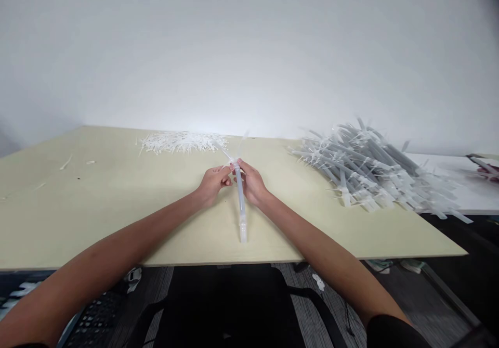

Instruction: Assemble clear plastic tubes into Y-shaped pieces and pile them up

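A translucent plastic tube [241,194] stands out toward me over the table, its wider sleeve-like end [244,232] nearest the front edge. Thin clear branches spread from its far end. My right hand [252,184] is closed around the tube just below that branching joint, thumb on top. On the other side, my left hand [213,182] is closed in a pinch at the joint, on what looks like a thin white cable tie; its fingertips partly hide it. Both hands are close together, almost touching.
A heap of thin white cable ties [183,142] lies at the back of the pale table [97,207]. To the right is a large pile of similar tubes [362,163], partly overhanging the edge. A few loose strips [66,162] lie left. A black chair [230,306] stands below.
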`<state>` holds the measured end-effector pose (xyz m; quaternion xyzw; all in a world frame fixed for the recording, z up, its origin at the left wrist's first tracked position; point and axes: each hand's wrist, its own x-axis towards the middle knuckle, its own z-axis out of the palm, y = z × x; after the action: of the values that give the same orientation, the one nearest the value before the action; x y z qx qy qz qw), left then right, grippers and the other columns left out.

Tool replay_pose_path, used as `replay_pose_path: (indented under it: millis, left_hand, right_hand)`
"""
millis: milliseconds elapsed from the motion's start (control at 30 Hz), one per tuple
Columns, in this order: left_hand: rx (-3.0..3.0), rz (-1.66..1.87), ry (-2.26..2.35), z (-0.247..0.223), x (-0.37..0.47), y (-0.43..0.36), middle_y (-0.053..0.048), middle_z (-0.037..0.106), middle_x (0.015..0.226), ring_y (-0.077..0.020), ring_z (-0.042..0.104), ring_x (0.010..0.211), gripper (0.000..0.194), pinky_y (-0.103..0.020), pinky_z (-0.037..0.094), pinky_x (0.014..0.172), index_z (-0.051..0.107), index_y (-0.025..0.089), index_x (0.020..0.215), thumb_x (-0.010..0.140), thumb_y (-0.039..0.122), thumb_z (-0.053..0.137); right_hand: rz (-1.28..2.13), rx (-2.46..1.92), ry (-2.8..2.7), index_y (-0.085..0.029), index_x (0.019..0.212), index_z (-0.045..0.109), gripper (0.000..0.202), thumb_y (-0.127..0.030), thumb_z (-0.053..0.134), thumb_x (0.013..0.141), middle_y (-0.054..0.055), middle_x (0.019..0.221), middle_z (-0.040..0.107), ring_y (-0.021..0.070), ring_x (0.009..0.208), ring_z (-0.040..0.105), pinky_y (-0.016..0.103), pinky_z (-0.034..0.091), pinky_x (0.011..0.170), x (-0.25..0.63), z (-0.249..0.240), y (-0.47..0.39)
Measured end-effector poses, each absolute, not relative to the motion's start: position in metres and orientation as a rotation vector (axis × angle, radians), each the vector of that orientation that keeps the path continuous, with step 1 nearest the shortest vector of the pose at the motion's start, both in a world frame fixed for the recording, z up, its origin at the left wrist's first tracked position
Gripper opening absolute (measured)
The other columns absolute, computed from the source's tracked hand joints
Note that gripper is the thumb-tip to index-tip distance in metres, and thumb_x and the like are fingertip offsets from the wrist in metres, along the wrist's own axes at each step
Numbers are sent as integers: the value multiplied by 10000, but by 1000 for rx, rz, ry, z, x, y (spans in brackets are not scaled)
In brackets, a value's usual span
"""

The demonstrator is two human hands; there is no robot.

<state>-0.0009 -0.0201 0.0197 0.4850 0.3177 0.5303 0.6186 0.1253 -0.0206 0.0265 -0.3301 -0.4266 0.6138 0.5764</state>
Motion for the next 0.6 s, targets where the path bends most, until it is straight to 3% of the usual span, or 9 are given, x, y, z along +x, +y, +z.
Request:
replay_pose_path:
  millis: [167,300,400,467,533,600]
  left_hand:
    - [988,1149,671,20,1,-21,49,345,508,-90,410,537,363,-268,394,622,463,161,524,713,366,695]
    - [1030,1075,617,19,3,-24,-6,524,655,-124,514,661,283,-280,422,684,608,158,720,750,435,654]
    - [1093,994,591,19,5,-27,-61,607,831,-152,556,768,311,-298,436,741,635,156,850,771,457,628]
    - [1099,953,591,19,6,-28,-61,608,820,-148,560,750,317,-302,441,750,633,150,867,768,451,631]
    - [1117,975,631,18,4,-26,-34,583,746,-132,548,686,323,-297,442,730,623,145,846,772,459,620]
    - [1180,1060,732,17,0,-22,-9,549,680,-117,525,624,336,-282,435,685,607,143,806,781,478,596]
  right_hand:
    - [1530,-732,-891,-198,783,612,256,-451,609,741,25,789,614,134,683,534,237,426,547,122,22,-18]
    - [1575,-752,-810,-204,828,611,286,-476,607,739,-10,679,569,105,542,481,234,379,466,123,21,-18]
    - [1570,-809,-816,-203,849,609,331,-516,598,743,-61,527,432,73,415,349,218,283,382,122,20,-18]
    - [1537,-840,-921,-201,827,597,348,-542,571,760,-83,474,338,64,376,287,208,234,357,122,19,-18]
    - [1430,-863,-1111,-193,773,578,345,-535,536,791,-77,477,358,67,386,338,209,294,379,125,18,-16]
    - [1229,-939,-1332,-182,743,579,315,-484,525,816,-44,535,468,87,466,467,231,407,474,130,19,-13]
